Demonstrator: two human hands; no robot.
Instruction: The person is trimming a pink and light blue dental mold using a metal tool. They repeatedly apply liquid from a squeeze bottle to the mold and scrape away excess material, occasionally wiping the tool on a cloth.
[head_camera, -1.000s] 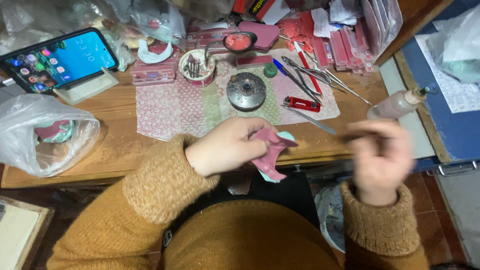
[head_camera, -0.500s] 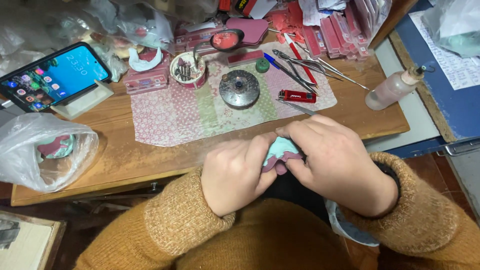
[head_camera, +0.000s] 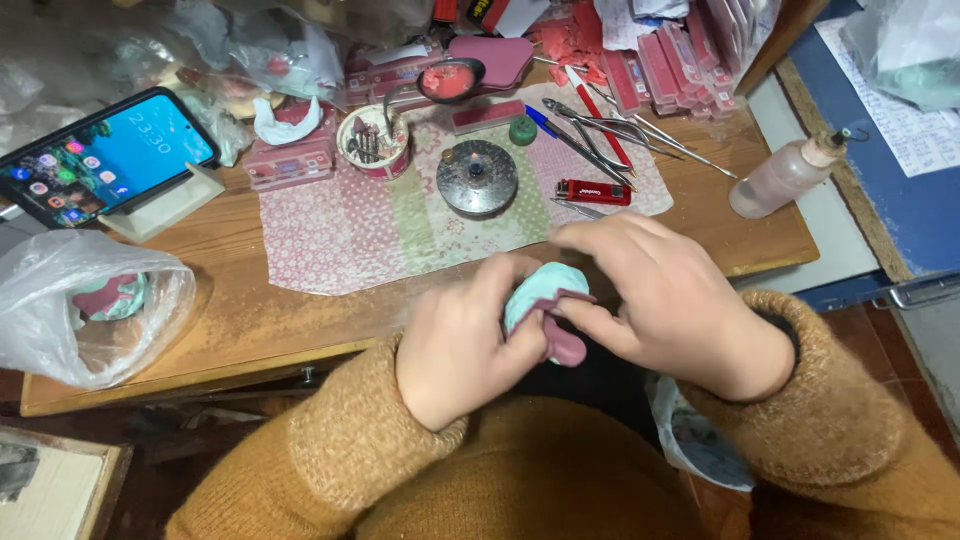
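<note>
My left hand (head_camera: 465, 345) and my right hand (head_camera: 665, 300) meet in front of the wooden desk's near edge (head_camera: 260, 350). Between them they grip one small object: a pale teal cast (head_camera: 538, 288) with a dark pink wax piece (head_camera: 562, 340) on its lower side. The left hand cups it from the left. The right hand's fingers press on it from the right and its thumb lies on the pink piece. Both wrists wear mustard knitted sleeves.
A patterned cloth (head_camera: 340, 235) on the desk carries a round metal burner (head_camera: 477, 178), a red lighter (head_camera: 592, 191), metal instruments (head_camera: 600, 135) and a cup of burs (head_camera: 371, 140). A phone (head_camera: 105, 160) leans at the left above a plastic bag (head_camera: 90, 310). A squeeze bottle (head_camera: 785, 175) lies right.
A second ago my right hand was apart at the right, blurred, with a thin tool. It has come in to the cast, and both hands now hold it together.
</note>
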